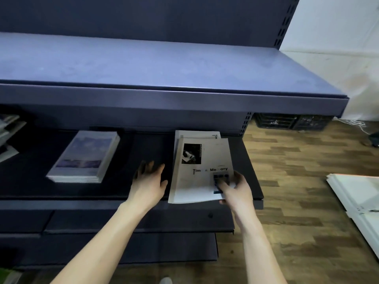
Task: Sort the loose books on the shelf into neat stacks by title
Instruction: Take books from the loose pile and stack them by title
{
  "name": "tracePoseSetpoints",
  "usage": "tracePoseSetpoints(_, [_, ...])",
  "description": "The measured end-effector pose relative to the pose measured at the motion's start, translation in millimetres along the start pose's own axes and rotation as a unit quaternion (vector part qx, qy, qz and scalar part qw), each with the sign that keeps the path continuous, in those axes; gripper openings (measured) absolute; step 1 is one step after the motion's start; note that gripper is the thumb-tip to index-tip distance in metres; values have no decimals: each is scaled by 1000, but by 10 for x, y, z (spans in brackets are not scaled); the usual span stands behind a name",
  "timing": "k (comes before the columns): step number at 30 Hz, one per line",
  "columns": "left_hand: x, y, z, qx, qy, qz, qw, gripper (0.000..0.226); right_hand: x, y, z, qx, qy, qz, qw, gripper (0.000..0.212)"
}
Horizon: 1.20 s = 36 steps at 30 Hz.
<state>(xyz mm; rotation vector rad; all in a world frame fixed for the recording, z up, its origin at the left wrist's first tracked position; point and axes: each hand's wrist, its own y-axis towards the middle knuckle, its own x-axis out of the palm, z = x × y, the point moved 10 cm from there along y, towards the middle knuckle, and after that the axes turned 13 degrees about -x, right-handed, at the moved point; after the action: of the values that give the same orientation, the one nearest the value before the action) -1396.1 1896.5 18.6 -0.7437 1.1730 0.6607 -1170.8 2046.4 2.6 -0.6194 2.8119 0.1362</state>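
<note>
A white book titled "Time & Memory" (202, 171) lies on top of a second copy (196, 134) at the right end of the dark shelf (143, 144). My right hand (235, 188) pinches the top book's near right corner, thumb on the cover and fingers under the edge. My left hand (148, 181) hovers with spread fingers over the shelf just left of that book, not touching it. A neat stack of books with a purple-blue cover (84, 156) sits further left on the same shelf. Loose books (8, 134) lie jumbled at the far left edge.
A blue upper shelf (164, 64) overhangs the working shelf. Lower dark shelves (123, 222) jut out below my arms. Wooden floor (297, 181) lies to the right, with white boards (356, 197), a black crate (287, 120) and a white cable there.
</note>
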Motion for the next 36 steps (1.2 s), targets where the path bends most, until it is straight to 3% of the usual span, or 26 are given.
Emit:
tracePoseSetpoints(21, [14,416,118,-21,-48,-16,998,55,187,423,84,-64,-120,26,990,51])
tracePoseSetpoints(27, [-27,449,119,-22,-46,-8,999,55,160,477,71,-77,-238,42,967,58])
tracePoseSetpoints(36, [10,490,146,-17,-48,-15,999,55,206,444,130,-95,-269,85,955,58])
